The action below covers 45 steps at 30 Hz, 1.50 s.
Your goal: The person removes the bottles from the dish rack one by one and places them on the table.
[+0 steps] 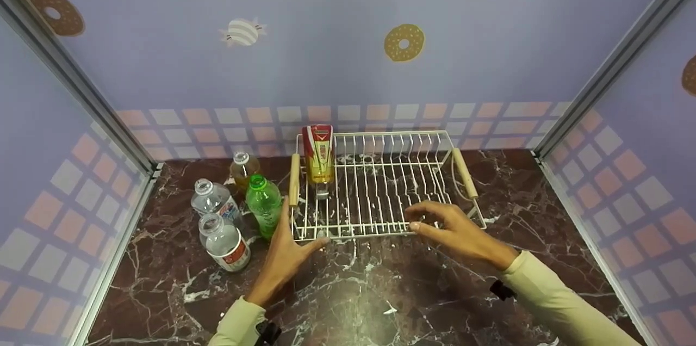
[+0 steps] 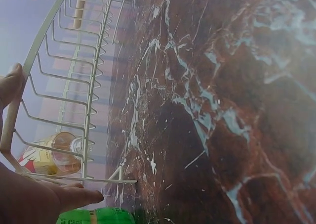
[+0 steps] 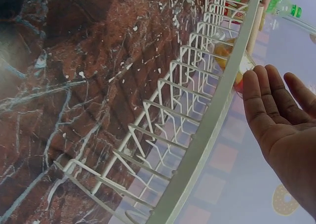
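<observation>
A white wire dish rack [image 1: 380,234] with wooden handles stands on the dark marbled surface. Inside its left end a bottle with a red and yellow label [image 1: 319,155] lies tilted, its neck toward the front. My left hand [image 1: 285,253] is at the rack's front left corner, fingers stretched along the side and thumb against the front rail [image 2: 37,46]. My right hand [image 1: 454,229] is at the front rail farther right, its fingers loosely bent and holding nothing. In the right wrist view its fingers [image 3: 264,95] reach over the rail; contact is unclear.
Left of the rack stand a green bottle [image 1: 265,204], an amber bottle [image 1: 244,172], a clear bottle [image 1: 215,199] and another clear bottle with a red and white label [image 1: 225,245]. The green bottle is close beside my left fingers. Patterned walls [image 1: 326,63] enclose the back and sides.
</observation>
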Tool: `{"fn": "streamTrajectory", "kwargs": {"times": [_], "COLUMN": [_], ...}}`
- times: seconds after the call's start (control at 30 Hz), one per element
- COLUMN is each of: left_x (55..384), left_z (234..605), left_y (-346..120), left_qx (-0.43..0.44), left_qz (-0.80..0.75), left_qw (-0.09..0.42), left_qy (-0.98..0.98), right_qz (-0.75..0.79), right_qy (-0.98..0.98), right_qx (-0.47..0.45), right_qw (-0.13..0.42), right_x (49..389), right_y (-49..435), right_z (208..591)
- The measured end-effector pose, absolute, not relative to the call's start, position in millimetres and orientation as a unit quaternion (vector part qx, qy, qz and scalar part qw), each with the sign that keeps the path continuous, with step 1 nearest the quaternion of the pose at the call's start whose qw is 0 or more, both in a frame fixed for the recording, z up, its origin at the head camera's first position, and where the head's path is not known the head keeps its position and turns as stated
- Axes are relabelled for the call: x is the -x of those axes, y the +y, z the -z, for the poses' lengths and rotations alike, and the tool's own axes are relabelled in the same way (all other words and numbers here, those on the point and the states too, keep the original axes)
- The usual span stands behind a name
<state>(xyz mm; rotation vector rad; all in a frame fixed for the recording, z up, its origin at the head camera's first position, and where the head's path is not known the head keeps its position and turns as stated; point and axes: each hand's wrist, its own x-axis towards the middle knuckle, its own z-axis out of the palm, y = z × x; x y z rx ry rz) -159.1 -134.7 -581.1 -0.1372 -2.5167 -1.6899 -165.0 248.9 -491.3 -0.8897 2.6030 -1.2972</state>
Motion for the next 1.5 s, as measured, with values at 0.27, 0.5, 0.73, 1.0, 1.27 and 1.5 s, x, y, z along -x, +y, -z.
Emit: {"fn": "streamTrajectory", "kwargs": {"times": [0.27, 0.5, 0.73, 1.0, 1.27, 1.5], "left_x": [162, 162, 160, 161, 161, 160], "left_z": [581, 582, 582, 583, 581, 582], "left_y": [-133, -133, -133, -132, -130, -132], "left_qx": [0.053, 0.051, 0.051, 0.044, 0.041, 0.044], "left_qz": [0.574, 0.59, 0.594, 0.589, 0.585, 0.585], "left_qw": [0.057, 0.055, 0.056, 0.057, 0.045, 0.052], "left_qy": [-0.815, -0.804, -0.801, -0.805, -0.809, -0.808], "right_qz": [0.409, 0.418, 0.42, 0.405, 0.391, 0.374], "right_qy": [0.862, 0.861, 0.866, 0.874, 0.881, 0.885], "right_qx": [0.297, 0.283, 0.264, 0.256, 0.248, 0.257], "right_qw": [0.041, 0.054, 0.065, 0.078, 0.097, 0.108], "right_x": [178, 194, 209, 227, 244, 260], "right_y": [242, 235, 229, 225, 222, 212], "right_z": [482, 477, 475, 480, 482, 474]}}
